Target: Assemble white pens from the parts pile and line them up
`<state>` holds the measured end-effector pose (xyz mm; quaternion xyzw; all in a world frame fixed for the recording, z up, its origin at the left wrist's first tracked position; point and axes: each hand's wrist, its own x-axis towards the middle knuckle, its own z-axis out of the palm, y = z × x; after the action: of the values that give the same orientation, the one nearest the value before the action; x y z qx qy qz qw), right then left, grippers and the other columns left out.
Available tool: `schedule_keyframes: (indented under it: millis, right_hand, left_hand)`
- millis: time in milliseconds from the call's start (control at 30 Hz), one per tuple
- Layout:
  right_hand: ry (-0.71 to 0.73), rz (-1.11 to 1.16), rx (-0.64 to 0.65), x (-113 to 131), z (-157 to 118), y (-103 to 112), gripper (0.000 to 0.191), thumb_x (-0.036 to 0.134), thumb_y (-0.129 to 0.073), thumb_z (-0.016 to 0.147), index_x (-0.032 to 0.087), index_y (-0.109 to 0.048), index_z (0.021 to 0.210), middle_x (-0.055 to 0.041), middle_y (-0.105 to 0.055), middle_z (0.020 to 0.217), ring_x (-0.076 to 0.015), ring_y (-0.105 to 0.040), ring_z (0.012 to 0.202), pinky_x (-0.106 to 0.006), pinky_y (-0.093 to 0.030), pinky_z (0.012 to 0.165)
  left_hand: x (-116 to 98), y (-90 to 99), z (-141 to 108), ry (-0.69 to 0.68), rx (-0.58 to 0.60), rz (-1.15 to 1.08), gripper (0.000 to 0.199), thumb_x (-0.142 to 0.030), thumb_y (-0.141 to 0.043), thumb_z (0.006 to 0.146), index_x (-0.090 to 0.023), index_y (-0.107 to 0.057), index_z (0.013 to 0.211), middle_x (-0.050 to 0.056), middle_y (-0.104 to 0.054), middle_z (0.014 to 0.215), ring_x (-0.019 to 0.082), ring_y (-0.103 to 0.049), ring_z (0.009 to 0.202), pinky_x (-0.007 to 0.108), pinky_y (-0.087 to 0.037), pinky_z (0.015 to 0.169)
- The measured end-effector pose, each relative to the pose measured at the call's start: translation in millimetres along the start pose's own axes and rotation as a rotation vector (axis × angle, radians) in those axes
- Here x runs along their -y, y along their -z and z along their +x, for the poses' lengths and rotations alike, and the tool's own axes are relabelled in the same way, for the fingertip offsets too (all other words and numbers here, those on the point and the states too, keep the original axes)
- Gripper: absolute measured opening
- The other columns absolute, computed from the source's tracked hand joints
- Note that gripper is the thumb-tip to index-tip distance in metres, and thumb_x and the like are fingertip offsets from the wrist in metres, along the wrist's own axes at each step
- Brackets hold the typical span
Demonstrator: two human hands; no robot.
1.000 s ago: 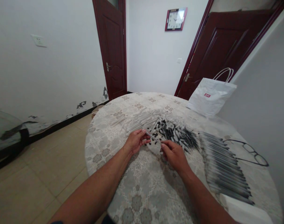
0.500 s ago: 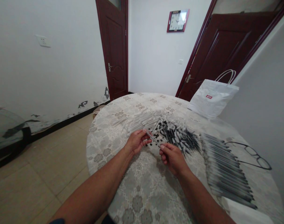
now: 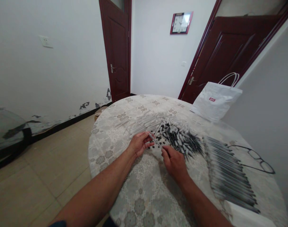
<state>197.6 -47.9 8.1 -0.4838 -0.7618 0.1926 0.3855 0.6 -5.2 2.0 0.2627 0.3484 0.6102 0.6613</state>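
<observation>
"Pen tube (image 3: 155, 140): where do we have it, and what could go wrong?"

"Between our hands, over the table (image 3: 141, 183). Left hand (image 3: 138, 144) pinches one end, right hand (image 3: 175, 162) grips the other. If our hands push unevenly, we might bend it, or lose it among the small black pieces (image 3: 160, 142) just beyond the grip."

"Containers?"

"White bag (image 3: 217, 101), well beyond the grip, off to its right. Inside hidden from us; we can't tell what it holds."
</observation>
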Motion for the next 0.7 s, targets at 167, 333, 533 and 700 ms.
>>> schedule_keyframes:
  millis: [167, 333, 533, 700]
  right_hand:
    - [-0.136, 0.121, 0.047, -4, 1, -3, 0.033, 0.043, -0.044, 0.098, 0.02, -0.068, 0.101, -0.0016, -0.07, 0.075, -0.0149, -0.064, 0.06, -0.024, -0.045, 0.059]
    - [-0.074, 0.04, 0.039, -5, 2, 0, 0.032, 0.04, -0.046, 0.097, 0.02, -0.069, 0.103, -0.0033, -0.072, 0.079, -0.0169, -0.067, 0.069, -0.025, -0.046, 0.066]
    - [-0.071, 0.087, 0.056, -7, 2, -5, 0.033, 0.041, -0.05, 0.094, 0.018, -0.07, 0.105, -0.0064, -0.072, 0.083, -0.0183, -0.067, 0.07, -0.029, -0.05, 0.069]
    - [-0.471, 0.613, 0.143, -11, 3, -12, 0.033, 0.049, -0.061, 0.086, 0.018, -0.066, 0.095, 0.0003, -0.063, 0.068, -0.0116, -0.054, 0.049, -0.022, -0.042, 0.041]
  left_hand:
    - [-5, -2.5, -2, -0.057, 0.007, -0.011, 0.027, -0.027, -0.069, 0.086, -0.013, -0.066, 0.108, 0.016, -0.071, 0.109, 0.026, -0.071, 0.095, 0.039, -0.063, 0.068]
    - [-3, -1.4, 0, -0.105, -0.055, 0.02, 0.033, -0.032, -0.07, 0.086, -0.015, -0.065, 0.113, 0.017, -0.071, 0.109, 0.026, -0.072, 0.095, 0.039, -0.063, 0.067]
    - [5, 1.8, 6, -0.15, -0.083, 0.016, 0.025, -0.028, -0.069, 0.086, -0.012, -0.066, 0.105, 0.015, -0.072, 0.104, 0.024, -0.072, 0.091, 0.037, -0.063, 0.072]
    - [5, -0.2, 5, -0.16, -0.068, 0.019, 0.023, -0.028, -0.069, 0.086, -0.013, -0.066, 0.102, 0.014, -0.073, 0.101, 0.022, -0.073, 0.089, 0.035, -0.062, 0.073]
